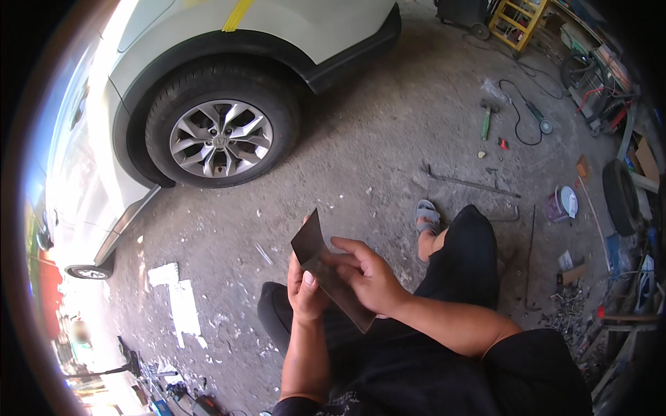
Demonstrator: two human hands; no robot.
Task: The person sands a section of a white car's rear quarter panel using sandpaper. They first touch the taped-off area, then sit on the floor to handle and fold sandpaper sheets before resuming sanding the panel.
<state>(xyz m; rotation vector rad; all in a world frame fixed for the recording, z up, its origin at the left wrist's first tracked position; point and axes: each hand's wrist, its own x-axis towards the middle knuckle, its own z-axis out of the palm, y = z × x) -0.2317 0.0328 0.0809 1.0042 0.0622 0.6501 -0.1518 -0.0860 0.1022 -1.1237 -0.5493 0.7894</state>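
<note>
A thin, flat, dark grey sheet (310,240), like a metal scraper blade or a piece of sandpaper, is held over my lap. My left hand (303,291) grips it from below, thumb on its face. My right hand (366,274) lies across its middle, fingers pressing on the surface. The sheet's upper corner sticks up free, and its lower corner pokes out under my right wrist. I am crouched in black trousers, one foot in a grey sandal (427,215).
A white car's rear wheel (220,136) stands close ahead on rough concrete. A hammer (487,119), an angle grinder with cable (538,118), a metal rod (472,183) and a small tin (560,203) lie to the right. Tyres, scrap and a yellow rack crowd the right edge.
</note>
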